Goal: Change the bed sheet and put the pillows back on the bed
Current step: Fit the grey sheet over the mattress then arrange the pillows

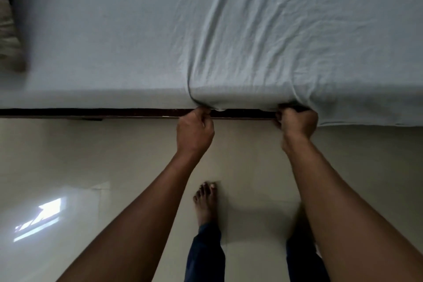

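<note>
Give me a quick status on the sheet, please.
Both hands gripping: left hand, right hand on sheet edge. Sheet spread, wrinkled toward the right. Nothing in the way.

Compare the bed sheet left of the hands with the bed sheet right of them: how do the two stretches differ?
The left stretch lies smooth; the right stretch is heavily creased. The left stretch ends above the dark bed frame, leaving it bare; the right stretch hangs loose over the frame and hides it. Both belong to the same pale blue-grey bed sheet, whose edge the left hand and right hand grip.
</note>
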{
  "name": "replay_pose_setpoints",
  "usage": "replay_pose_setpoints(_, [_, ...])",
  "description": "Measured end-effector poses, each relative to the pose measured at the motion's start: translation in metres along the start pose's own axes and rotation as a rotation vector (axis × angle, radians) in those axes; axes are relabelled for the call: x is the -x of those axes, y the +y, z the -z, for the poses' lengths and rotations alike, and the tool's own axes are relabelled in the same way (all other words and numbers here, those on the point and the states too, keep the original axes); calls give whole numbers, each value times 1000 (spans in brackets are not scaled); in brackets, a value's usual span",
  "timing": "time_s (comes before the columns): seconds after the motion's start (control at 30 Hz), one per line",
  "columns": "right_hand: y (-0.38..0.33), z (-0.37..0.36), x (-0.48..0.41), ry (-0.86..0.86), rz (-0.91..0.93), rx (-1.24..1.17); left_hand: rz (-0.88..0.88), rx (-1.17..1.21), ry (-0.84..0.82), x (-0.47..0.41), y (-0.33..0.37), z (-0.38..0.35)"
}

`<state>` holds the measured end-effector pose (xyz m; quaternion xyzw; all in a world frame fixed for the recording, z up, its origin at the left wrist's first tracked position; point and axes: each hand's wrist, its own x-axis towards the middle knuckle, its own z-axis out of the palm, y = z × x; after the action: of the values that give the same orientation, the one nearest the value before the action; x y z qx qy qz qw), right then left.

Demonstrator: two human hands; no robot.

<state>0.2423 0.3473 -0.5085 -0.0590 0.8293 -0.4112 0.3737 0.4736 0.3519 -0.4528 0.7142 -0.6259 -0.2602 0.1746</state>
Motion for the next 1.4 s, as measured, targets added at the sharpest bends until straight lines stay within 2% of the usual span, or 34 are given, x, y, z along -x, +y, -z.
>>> replay_pose_setpoints(0.13, [-13,-11,26,-26,1,16,51,-17,-39,-1,-2,-9])
replay_pose_setpoints(0.2, [-1,-12,17,-18,89,64,64,0,-47,1,6,-14])
replay_pose_setpoints(0.3, [45,-1,-45,82,260,266,-24,-89,-173,3,17,-27])
replay_pose_setpoints(0.37, [59,12,-67,134,274,359,-89,-169,-288,7,15,-34])
replay_pose_setpoints(0.43, [67,17,-74,75,282,409,-143,-232,-312,11,10,-37])
replay_pose_setpoints(0.53, [38,24,-30,6,304,434,-223,-293,-293,17,15,-38])
replay_pose_setpoints(0.6, [23,38,1,-4,416,483,-300,-305,-311,18,21,-40])
replay_pose_setpoints(0.67, [19,52,21,-96,655,565,-344,-304,-320,14,21,-47])
replay_pose_setpoints(0.73, [24,58,23,-256,827,759,-337,-344,-306,9,23,-58])
replay_pose_setpoints(0.8, [28,53,14,-265,909,1009,-301,-402,-268,10,33,-66])
replay_pose_setpoints(0.9, [23,29,12,-172,858,1180,-290,-462,-269,17,49,-71])
replay_pose_setpoints(1.03, [20,8,22,-235,664,1271,-316,-488,-274,12,45,-64])
replay_pose_setpoints(1.1, [22,14,21,-243,633,1277,-394,-443,-300,12,39,-63])
replay_pose_setpoints(1.17, [24,26,24,-267,681,1255,-429,-399,-348,8,35,-63])
replay_pose_setpoints(1.27, [29,46,34,-347,868,1121,-411,-418,-365,0,34,-69])
replay_pose_setpoints(1.33, [27,43,28,-416,971,1104,-385,-471,-456,6,32,-72])
replay_pose_setpoints(1.4, [22,27,16,-426,952,1132,-350,-457,-555,19,28,-68])
